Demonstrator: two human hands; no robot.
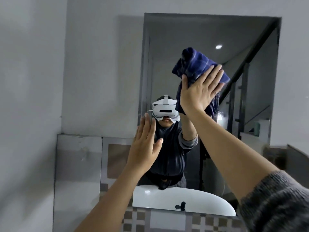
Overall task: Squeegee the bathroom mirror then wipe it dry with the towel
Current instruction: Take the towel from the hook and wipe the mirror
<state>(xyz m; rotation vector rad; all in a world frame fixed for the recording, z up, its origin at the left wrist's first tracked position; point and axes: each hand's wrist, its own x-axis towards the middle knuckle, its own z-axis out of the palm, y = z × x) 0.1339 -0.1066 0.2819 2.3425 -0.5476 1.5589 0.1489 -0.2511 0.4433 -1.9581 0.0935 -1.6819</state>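
The bathroom mirror (250, 39) hangs on the grey wall ahead, taller than wide. A dark blue striped towel (195, 64) is bunched against the upper middle of the glass, and my right hand (199, 91) presses it flat with the palm, fingers spread over the cloth. My left hand (144, 146) rests flat and empty on the mirror's left edge, lower down, fingers together and thumb out. No squeegee is in sight.
The mirror reflects a person wearing a white headset, a white sink basin (175, 200) with a dark tap, and a stair rail. Checkered tiles (138, 220) run below the mirror. A tiled wall panel (78, 164) stands at lower left.
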